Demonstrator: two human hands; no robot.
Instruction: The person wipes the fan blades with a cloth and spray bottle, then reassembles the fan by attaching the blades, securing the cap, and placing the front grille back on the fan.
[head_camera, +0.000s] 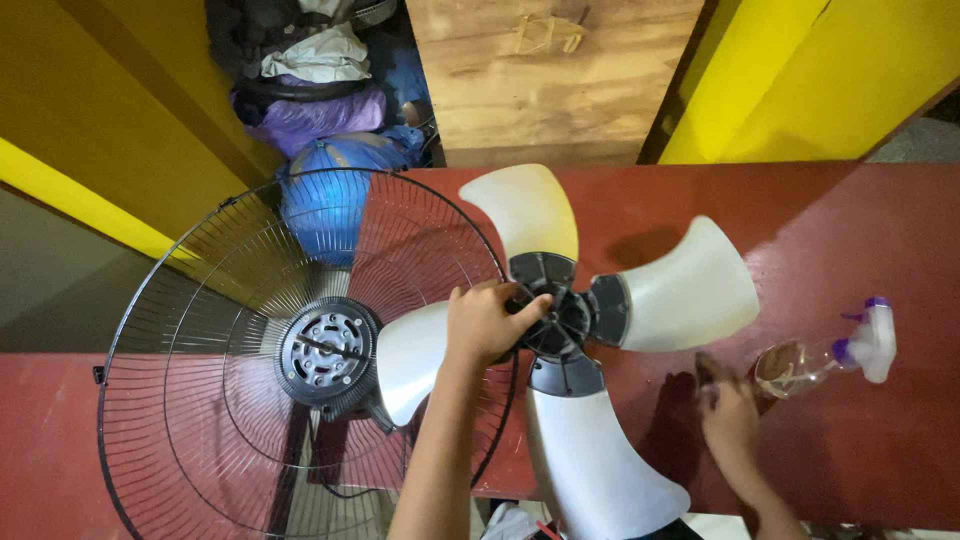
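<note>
While left hand (485, 322) grips fan blade hub (556, 318), right hand (728, 420) rests flat — table edge (520, 490) close.

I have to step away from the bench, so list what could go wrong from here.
1. The left hand grips only the dark hub of the fan blade; its long white blades could tip or knock the wire fan guard beside it.
2. The right hand rests close to the spray bottle lying on the red table; a nudge might roll it or spill liquid.
</note>
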